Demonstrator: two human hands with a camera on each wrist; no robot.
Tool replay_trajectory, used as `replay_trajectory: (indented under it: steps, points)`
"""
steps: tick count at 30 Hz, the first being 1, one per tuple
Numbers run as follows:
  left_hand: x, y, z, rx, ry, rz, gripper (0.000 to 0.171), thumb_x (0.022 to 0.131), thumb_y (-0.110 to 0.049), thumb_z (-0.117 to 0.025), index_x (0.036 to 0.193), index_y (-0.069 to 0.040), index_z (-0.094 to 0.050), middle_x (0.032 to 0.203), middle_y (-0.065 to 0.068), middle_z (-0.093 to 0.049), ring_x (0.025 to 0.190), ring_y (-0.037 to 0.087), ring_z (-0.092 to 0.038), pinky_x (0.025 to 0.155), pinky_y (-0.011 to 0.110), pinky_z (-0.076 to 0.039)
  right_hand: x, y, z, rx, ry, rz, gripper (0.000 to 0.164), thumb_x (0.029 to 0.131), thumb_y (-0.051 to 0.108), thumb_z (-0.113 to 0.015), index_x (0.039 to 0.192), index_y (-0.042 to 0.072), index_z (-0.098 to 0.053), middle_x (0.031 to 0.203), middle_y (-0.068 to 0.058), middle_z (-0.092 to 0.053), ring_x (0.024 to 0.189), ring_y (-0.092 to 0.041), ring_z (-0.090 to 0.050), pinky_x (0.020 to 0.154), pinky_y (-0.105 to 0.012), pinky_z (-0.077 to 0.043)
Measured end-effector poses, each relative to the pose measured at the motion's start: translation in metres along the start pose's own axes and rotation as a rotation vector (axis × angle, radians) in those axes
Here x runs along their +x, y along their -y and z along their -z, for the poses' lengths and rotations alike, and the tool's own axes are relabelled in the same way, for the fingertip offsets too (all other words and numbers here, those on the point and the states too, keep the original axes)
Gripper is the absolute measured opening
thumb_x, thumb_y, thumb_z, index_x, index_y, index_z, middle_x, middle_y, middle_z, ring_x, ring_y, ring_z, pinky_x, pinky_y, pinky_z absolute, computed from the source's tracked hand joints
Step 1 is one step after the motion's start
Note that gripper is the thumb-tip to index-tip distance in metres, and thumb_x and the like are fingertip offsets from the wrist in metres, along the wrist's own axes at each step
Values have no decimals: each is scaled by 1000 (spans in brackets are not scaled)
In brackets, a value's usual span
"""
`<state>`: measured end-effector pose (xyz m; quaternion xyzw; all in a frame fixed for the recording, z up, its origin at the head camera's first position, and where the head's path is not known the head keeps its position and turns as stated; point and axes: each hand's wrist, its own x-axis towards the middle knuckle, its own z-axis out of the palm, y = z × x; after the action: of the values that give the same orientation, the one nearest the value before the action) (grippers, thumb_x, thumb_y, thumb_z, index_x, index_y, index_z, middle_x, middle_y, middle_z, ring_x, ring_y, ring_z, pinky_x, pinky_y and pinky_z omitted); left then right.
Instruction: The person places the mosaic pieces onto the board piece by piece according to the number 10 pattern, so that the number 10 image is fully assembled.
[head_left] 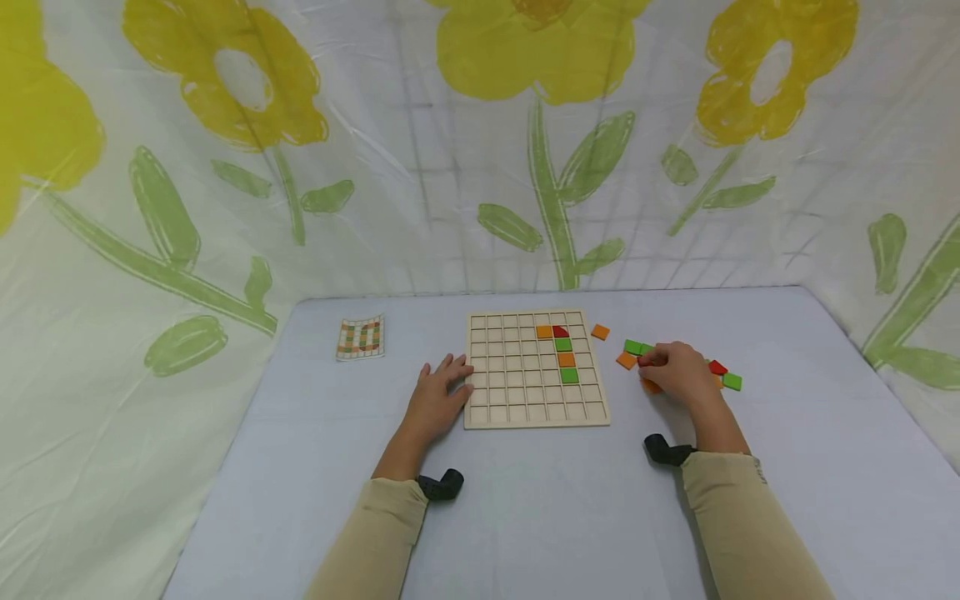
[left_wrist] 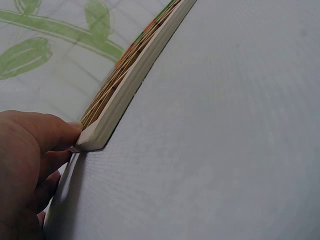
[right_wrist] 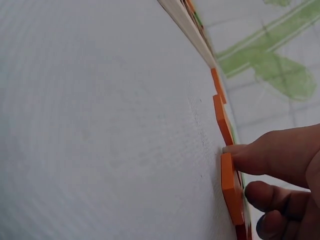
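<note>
A square wooden grid board (head_left: 517, 375) lies on the table, with several orange, red and green tiles in its right columns. My left hand (head_left: 438, 398) rests at its left edge, fingers spread. In the left wrist view, the thumb (left_wrist: 67, 135) touches the pale rim (left_wrist: 107, 122) at a corner. My right hand (head_left: 678, 371) reaches down into the loose tiles right of the board, thumb and fingers bent about a small red tile (head_left: 642, 361). In the right wrist view, the thumb (right_wrist: 270, 155) lies just behind an orange tile (right_wrist: 229, 182), which partly hides the fingertips.
A small patterned card (head_left: 361, 337) lies left of the board. One orange tile (head_left: 600, 332) is beside the board's upper right corner. Green tiles (head_left: 633, 347) and a red piece (head_left: 717, 367) lie around my right hand. A flowered sheet (head_left: 480, 167) hangs behind the table.
</note>
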<state>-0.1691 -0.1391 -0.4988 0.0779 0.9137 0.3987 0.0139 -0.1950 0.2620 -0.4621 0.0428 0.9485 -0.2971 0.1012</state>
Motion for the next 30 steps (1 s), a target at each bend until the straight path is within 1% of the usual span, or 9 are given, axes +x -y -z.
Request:
replay_trajectory:
  steps: [2,7,9,12,16,19,22,26,30]
  points:
    - [0,-1,0,0,2,-3,35,97,-24,-61,131,-14,-63,152,-1,-46,148,21,-31,125,46,-6,-1,0,0,-11,-10,6,30,92,26,-66,114,5,-67,113,-21,-61,98,-34,-54,76,-40,-49]
    - [0,-2,1,-3,6,0,35,98,-24,-61,131,-14,-63,152,0,-46,148,21,-30,125,45,-6,-3,1,2,-25,-22,5,36,92,32,-66,115,5,-66,104,-16,-59,90,-28,-52,68,-32,-43]
    - [0,-2,2,-6,9,2,36,98,-25,-60,132,-14,-63,152,0,-46,148,21,-30,126,45,-5,-3,2,2,-24,-13,-5,38,92,36,-66,115,6,-66,103,-15,-59,89,-28,-51,67,-30,-42]
    - [-1,-2,2,-8,11,1,36,98,-25,-60,132,-14,-62,152,-1,-45,148,21,-30,126,45,-5,-3,3,3,-20,1,-17,38,91,38,-66,114,7,-66,105,-15,-61,91,-28,-52,67,-30,-42]
    - [-1,-2,1,-6,12,3,36,98,-25,-61,132,-14,-62,152,-1,-46,148,21,-30,126,44,-5,-2,3,2,-19,11,-14,35,92,34,-66,113,6,-67,111,-18,-64,95,-30,-55,72,-34,-46]
    - [-1,-2,1,-6,12,11,36,98,-25,-61,132,-15,-62,152,-3,-45,148,19,-29,126,43,-4,-1,3,2,-16,19,0,38,92,30,-67,118,3,-66,114,-21,-64,100,-34,-56,78,-41,-50]
    - [-1,-2,1,-13,13,16,36,98,-26,-60,132,-15,-63,152,-3,-45,149,18,-28,126,42,-4,1,4,2,-27,26,13,39,92,28,-66,120,1,-66,113,-22,-63,99,-34,-55,79,-42,-50]
    - [0,-1,1,-11,11,12,36,98,-26,-60,132,-15,-63,152,-3,-45,149,19,-29,126,43,-4,0,5,1,-30,16,20,33,92,27,-67,115,4,-67,104,-17,-60,93,-31,-52,72,-34,-45]
    - [1,0,1,-3,11,8,35,98,-25,-60,131,-15,-63,152,-2,-46,148,20,-29,126,45,-5,-5,7,1,-3,-16,21,25,91,26,-70,106,7,-65,97,-13,-60,87,-27,-52,66,-30,-43]
